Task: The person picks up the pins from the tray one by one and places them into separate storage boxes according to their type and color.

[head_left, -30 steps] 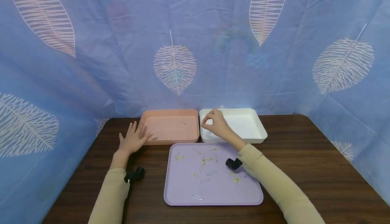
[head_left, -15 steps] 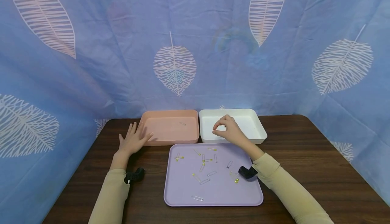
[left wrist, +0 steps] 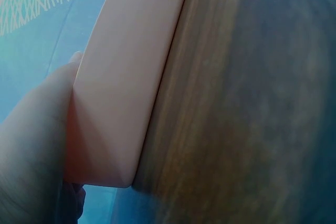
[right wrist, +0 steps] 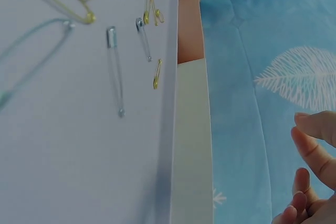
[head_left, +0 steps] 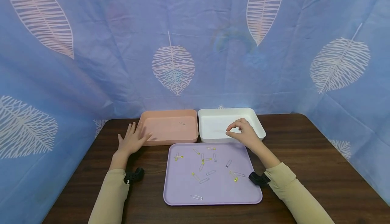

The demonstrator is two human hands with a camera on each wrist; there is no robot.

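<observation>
My left hand (head_left: 130,143) rests with spread fingers on the left end of a pink tray (head_left: 170,142), its thumb over the front rim. The left wrist view shows that hand (left wrist: 34,129) against the tray's outer wall (left wrist: 126,77). Above the white tray (head_left: 210,136) hovers my right hand (head_left: 246,134), thumb and index fingertips close together. In the right wrist view no pin shows at the fingertips of the right hand (right wrist: 315,156). One safety pin (head_left: 181,123) lies in the pink tray. Several silver and gold safety pins (head_left: 204,180) lie scattered on the lilac tray (head_left: 182,190).
All three trays stand on a dark wooden table (head_left: 304,156), the lilac one nearest, pink and white side by side behind it. A blue leaf-patterned curtain (head_left: 213,75) hangs close behind. Black wrist cameras (head_left: 259,179) sit on both wrists.
My right hand has moved right, from the gap between pink and white trays to the white tray's right half, uncovering pins on the lilac tray. The left hand has stayed in place.
</observation>
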